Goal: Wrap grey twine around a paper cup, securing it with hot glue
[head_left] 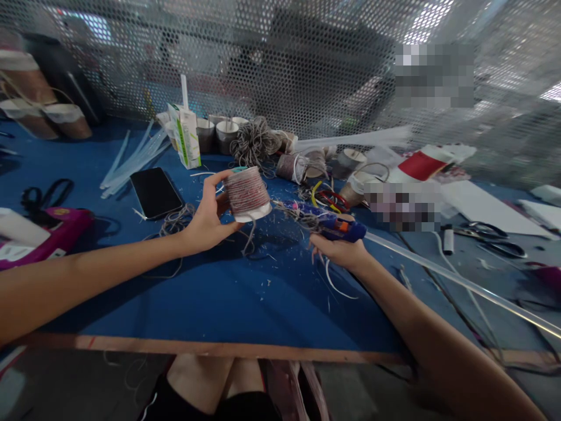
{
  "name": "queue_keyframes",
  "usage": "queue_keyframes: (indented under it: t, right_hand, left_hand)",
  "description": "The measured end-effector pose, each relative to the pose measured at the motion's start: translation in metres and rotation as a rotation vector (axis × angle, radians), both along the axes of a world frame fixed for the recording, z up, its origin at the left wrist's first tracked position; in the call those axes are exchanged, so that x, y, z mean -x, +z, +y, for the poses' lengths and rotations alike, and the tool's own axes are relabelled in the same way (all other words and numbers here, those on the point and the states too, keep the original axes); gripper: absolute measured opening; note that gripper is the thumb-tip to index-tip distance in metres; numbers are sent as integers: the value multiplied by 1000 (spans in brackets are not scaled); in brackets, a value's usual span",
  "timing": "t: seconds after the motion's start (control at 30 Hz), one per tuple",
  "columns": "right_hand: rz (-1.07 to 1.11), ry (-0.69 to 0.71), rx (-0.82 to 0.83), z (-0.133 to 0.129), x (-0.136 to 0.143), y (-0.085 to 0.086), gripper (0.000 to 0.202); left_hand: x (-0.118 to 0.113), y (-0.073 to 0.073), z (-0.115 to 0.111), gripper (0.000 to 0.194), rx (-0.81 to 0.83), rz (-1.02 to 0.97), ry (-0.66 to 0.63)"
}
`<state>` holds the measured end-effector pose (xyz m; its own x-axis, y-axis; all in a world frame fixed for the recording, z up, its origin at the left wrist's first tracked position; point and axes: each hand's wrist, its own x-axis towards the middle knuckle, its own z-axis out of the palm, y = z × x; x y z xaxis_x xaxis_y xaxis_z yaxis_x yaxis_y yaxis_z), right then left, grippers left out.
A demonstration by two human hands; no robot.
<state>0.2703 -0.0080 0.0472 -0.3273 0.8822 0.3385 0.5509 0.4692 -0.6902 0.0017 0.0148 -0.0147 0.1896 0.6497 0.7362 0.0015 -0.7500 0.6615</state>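
Note:
My left hand (210, 219) grips a small cup wrapped in reddish-grey cord (248, 194), held tilted above the table with its white rim low and to the right. A loose cord end hangs beneath it. In my right hand (337, 250) is a blue glue gun (333, 224) with an orange trigger, its tip pointing left at the cup, a short gap apart. A long clear glue stick (456, 278) runs out of the gun's back toward the right edge. Grey cord strands lie along the gun's front. The fingers of my right hand are partly hidden under the gun.
Behind stand a drink carton (186, 137), a tangle of grey cord (256, 142) and several wrapped cups. A phone (156, 192) and clear glue sticks (131, 161) lie left. Scissors (493, 234) lie right. A perforated metal screen (245, 58) closes the table's back.

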Motion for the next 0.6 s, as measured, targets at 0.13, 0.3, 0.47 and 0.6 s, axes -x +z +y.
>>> queue_keyframes:
  t: [0.13, 0.3, 0.47, 0.6]
  right_hand:
    - [-192, -28, -132, 9, -8, 1, 21]
    - [-641, 37, -288, 21, -20, 9, 29]
    - [-767, -29, -214, 29, -31, 12, 57]
    - [-611, 11, -303, 32, -38, 15, 67]
  left_hand:
    - [1, -1, 0, 76, -56, 34, 31]
    - [3, -2, 1, 80, -77, 54, 67]
    - [4, 0, 0, 82, -55, 53, 77]
    - [3, 2, -2, 82, -11, 72, 65]
